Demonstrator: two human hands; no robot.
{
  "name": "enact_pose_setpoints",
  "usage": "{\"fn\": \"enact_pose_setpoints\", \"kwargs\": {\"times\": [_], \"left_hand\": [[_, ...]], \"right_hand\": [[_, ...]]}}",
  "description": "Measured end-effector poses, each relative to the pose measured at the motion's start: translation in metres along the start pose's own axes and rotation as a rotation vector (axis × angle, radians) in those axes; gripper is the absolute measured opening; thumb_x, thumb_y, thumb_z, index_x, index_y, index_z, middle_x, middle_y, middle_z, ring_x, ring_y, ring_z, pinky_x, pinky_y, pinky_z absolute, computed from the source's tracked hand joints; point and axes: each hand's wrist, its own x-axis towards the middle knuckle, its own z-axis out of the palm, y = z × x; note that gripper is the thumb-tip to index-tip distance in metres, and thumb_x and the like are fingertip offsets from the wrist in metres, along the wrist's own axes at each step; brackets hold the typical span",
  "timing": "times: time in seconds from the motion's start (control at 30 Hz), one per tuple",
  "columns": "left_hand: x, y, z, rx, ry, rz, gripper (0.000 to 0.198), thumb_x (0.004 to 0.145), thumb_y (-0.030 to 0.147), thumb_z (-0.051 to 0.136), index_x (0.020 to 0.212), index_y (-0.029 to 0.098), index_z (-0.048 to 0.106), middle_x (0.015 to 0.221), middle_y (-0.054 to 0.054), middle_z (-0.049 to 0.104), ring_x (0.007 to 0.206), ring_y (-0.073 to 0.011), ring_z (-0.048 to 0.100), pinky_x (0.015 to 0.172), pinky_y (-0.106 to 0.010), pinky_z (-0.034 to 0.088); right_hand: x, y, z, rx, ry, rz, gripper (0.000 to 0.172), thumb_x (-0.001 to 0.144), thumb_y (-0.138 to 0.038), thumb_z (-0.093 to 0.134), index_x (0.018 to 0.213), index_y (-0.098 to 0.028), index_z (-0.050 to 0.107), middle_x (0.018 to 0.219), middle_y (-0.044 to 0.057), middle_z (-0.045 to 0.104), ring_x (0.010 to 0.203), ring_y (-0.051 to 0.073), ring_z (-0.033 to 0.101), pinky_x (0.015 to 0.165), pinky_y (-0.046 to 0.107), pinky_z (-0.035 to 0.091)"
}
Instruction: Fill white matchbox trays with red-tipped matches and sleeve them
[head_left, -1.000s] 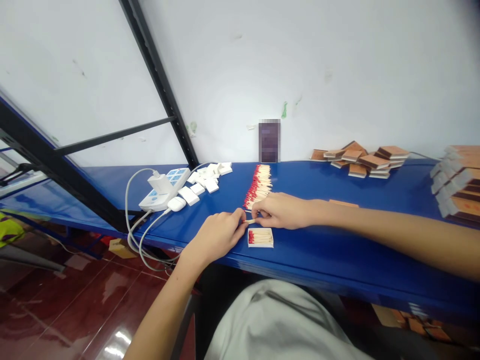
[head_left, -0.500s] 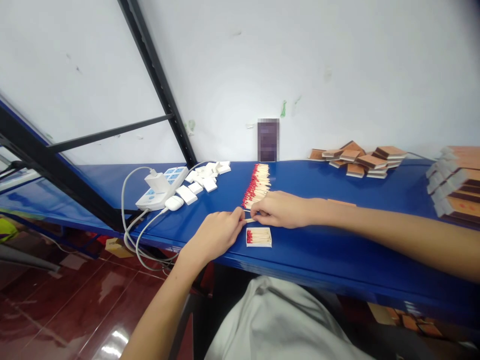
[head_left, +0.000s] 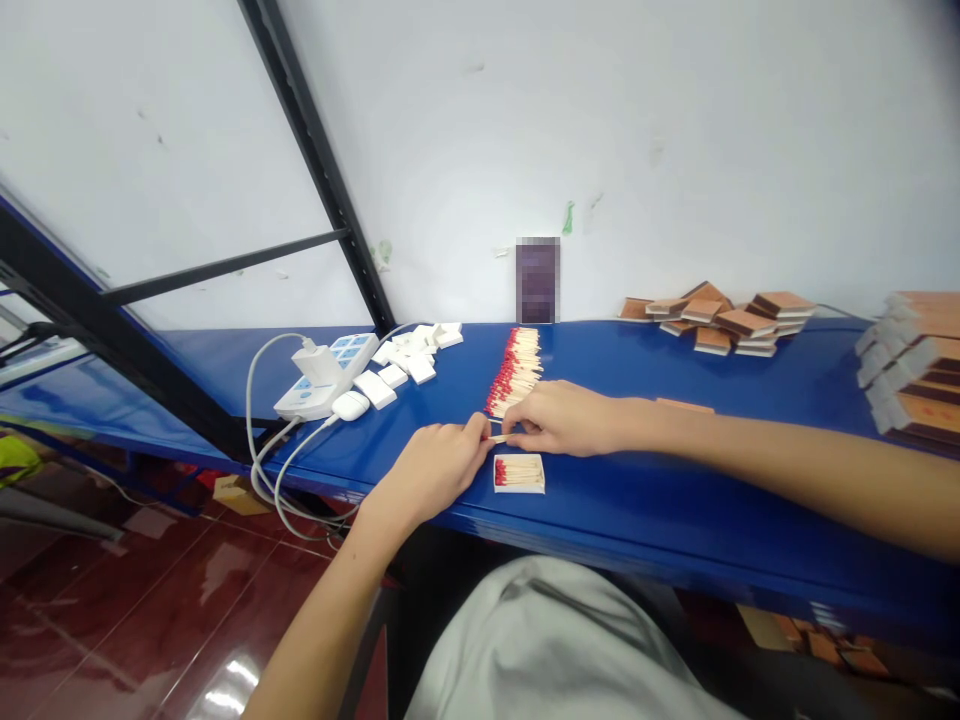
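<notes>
Matches (head_left: 498,438) span sideways, left hand (head_left: 431,468) to right hand (head_left: 562,420)

Red-tipped pale matches (head_left: 516,369) lie on a blue table (head_left: 637,490) beside white trays (head_left: 409,355) and brown boxes (head_left: 724,318).

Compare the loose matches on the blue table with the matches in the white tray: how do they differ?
The loose matches lie spread in a long row on the table; the tray matches sit packed inside white walls. The loose matches are many more and lie farther back than the tray matches. Both have red heads pointing left.
</notes>
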Motion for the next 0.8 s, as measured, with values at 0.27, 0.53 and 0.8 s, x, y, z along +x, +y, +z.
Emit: {"fn": "enact_pose_setpoints", "kwargs": {"times": [0.27, 0.53, 0.8], "left_hand": [[0.0, 0.007, -0.001, 0.149, 0.005, -0.003, 0.024, 0.106, 0.032, 0.03, 0.105, 0.017, 0.048, 0.077, -0.005, 0.068, 0.071, -0.0279, 0.069, 0.059, -0.032, 0.045], [-0.011, 0.018, -0.02, 0.157, -0.009, -0.002, 0.024, 0.106, 0.032, 0.029, 0.105, 0.017, 0.048, 0.074, -0.005, 0.066, 0.067, -0.0261, 0.067, 0.059, -0.031, 0.043], [-0.017, 0.018, -0.024, -0.18, -0.098, 0.113, 0.022, 0.106, 0.032, 0.031, 0.105, 0.021, 0.05, 0.085, -0.003, 0.067, 0.074, -0.0227, 0.065, 0.063, -0.031, 0.039]], "right_hand": [[0.002, -0.001, 0.002, 0.065, 0.004, 0.058, 0.012, 0.086, -0.025, 0.056, 0.085, -0.019, 0.066, 0.071, 0.0, 0.067, 0.06, 0.012, 0.053, 0.057, 0.024, 0.032], [-0.006, -0.014, -0.019, 0.191, -0.046, 0.08, 0.012, 0.08, -0.025, 0.06, 0.085, -0.018, 0.069, 0.066, -0.001, 0.064, 0.058, 0.011, 0.054, 0.055, 0.022, 0.035], [-0.02, -0.025, -0.029, 0.174, -0.22, 0.089, 0.017, 0.08, -0.028, 0.06, 0.087, -0.021, 0.074, 0.07, -0.001, 0.068, 0.057, 0.012, 0.056, 0.054, 0.023, 0.036]]}}
